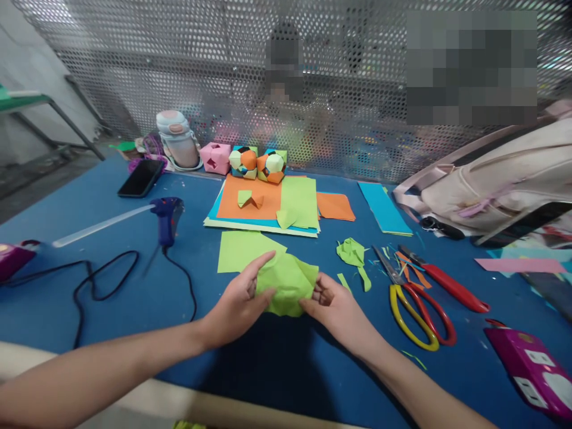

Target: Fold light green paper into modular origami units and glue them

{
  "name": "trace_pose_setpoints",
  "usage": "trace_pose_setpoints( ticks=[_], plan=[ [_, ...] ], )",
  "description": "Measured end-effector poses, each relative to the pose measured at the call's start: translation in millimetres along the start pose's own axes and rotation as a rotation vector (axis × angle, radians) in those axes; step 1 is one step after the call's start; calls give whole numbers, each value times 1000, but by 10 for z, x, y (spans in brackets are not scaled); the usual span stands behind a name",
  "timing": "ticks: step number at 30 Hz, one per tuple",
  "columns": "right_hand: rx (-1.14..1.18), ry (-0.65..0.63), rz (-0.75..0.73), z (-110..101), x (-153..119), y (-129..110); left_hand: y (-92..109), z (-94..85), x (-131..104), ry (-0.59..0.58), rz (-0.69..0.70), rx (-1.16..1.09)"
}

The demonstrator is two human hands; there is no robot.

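A creased piece of lime-green paper (288, 286) is held up between both hands above the blue table. My left hand (239, 298) pinches its left edge, thumb in front and fingers behind. On the right edge, my right hand (333, 307) grips it the same way, its fingertips partly hidden behind the sheet. Just beyond lies a flat green sheet (236, 250), partly covered by the held paper. A crumpled green scrap (351, 252) rests to the right, near scissors (415, 310) with one yellow and one red handle loop.
A blue glue gun (167, 220) with its cord lies left, near a black phone (141, 177). Stacked coloured paper (250, 199) and folded paper models (243, 161) stand behind. A red-handled tool (456, 288), purple power strip (527, 369) and pale bag (504, 167) occupy the right.
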State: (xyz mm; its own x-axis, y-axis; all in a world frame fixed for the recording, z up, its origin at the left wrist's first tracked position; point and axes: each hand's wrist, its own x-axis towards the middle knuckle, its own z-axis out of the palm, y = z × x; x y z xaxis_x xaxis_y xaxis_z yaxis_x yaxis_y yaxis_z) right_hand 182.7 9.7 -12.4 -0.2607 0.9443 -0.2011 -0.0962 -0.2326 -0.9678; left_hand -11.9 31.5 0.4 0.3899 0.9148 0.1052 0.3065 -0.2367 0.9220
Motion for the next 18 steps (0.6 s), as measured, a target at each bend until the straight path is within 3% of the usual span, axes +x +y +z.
trace_pose_setpoints(
  ticks=[3,5,8,10,12,13,16,18],
  plan=[
    [-63,8,6,-1,-16,3,-63,19,-11,-98,269,34],
    [-108,7,11,-5,-25,11,-108,34,-17,-98,415,37],
    [-119,-1,15,-3,-25,19,-147,36,-12,-45,553,60],
    [-102,-9,16,12,-22,10,-141,21,-1,-115,616,83],
    [-64,-30,13,38,-26,-14,-110,-1,18,-209,554,86],
    [-43,-45,12,52,-33,-31,-88,-13,30,-210,453,83],
    [-81,-44,22,71,-81,-113,-13,-51,83,-38,38,73],
    [-223,-27,44,36,-110,-204,26,-69,117,71,-130,62]
  ],
)
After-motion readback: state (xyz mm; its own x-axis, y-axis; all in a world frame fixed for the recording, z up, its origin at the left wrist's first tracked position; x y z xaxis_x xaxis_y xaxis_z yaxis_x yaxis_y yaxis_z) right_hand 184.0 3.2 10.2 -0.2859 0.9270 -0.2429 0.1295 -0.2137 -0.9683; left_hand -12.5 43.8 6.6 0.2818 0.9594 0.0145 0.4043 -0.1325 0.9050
